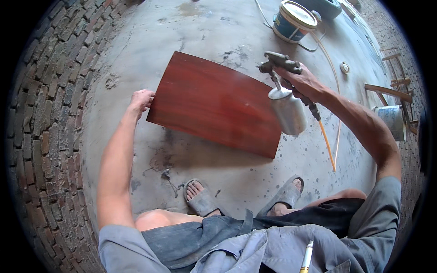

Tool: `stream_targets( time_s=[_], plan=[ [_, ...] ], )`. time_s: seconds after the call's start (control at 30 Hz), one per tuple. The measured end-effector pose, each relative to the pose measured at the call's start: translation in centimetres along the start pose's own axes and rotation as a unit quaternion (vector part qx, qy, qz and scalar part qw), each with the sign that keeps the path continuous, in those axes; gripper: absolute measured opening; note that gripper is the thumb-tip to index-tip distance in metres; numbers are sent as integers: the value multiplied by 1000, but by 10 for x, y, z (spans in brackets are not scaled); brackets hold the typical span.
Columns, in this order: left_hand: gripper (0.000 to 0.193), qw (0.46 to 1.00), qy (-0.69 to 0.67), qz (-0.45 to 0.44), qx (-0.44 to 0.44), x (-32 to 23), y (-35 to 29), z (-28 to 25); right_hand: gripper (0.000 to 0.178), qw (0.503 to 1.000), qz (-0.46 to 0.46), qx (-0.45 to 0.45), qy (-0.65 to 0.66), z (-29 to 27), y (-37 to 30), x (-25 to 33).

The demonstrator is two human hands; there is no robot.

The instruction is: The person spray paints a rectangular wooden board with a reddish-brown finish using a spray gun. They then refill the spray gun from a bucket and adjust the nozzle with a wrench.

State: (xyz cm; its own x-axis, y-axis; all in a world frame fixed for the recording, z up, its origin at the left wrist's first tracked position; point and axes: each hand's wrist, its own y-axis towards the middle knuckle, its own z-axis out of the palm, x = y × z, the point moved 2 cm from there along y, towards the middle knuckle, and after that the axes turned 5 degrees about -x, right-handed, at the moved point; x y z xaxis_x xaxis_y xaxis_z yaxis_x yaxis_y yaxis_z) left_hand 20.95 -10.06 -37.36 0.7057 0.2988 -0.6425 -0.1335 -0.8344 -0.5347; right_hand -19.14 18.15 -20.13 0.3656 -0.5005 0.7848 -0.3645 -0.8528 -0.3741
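Head camera: a glossy reddish-brown panel [211, 102] slants across the middle of the grey floor [145, 50], its left end farther from the person than its right end; a shadow lies along its near edge, and I cannot tell whether any corner rests on the ground. At the panel's left edge is the person's left hand [143, 99], its grip clamped on that edge with the fingers curled in. Over by the right end, the right hand [302, 82] has its grip wrapped around a metal spray gun [278, 63]; whether the trigger is pressed, I cannot tell. Below the gun hangs a silvery cup [290, 113], overlapping the panel's right edge from this angle, and an orange hose [326, 142] runs down from the handle. Nearer the person, two grey sandals [202, 203] stand on the floor, well apart. Beyond the gun sits a blue-and-white bucket [291, 28]. Farther right, a pale bucket [393, 122] stands beside a wooden frame [387, 92]. Weathered brickwork [48, 127] fills the left side.
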Motion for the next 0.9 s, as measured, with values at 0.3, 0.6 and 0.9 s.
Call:
stream_targets(
  time_s=[0.3,0.6,0.9],
  plan=[
    [20,999,30,-20,-4,0,0,0,41,999,32,23,-5,-5,-33,-10],
    [20,1000,-10,-21,-12,-1,-5,-4,35,996,-58,69,1,81,-2,76],
    [22,999,-32,-29,-2,-4,-3,-2,41,988,-130,85,-8,123,12,129]
  ],
)
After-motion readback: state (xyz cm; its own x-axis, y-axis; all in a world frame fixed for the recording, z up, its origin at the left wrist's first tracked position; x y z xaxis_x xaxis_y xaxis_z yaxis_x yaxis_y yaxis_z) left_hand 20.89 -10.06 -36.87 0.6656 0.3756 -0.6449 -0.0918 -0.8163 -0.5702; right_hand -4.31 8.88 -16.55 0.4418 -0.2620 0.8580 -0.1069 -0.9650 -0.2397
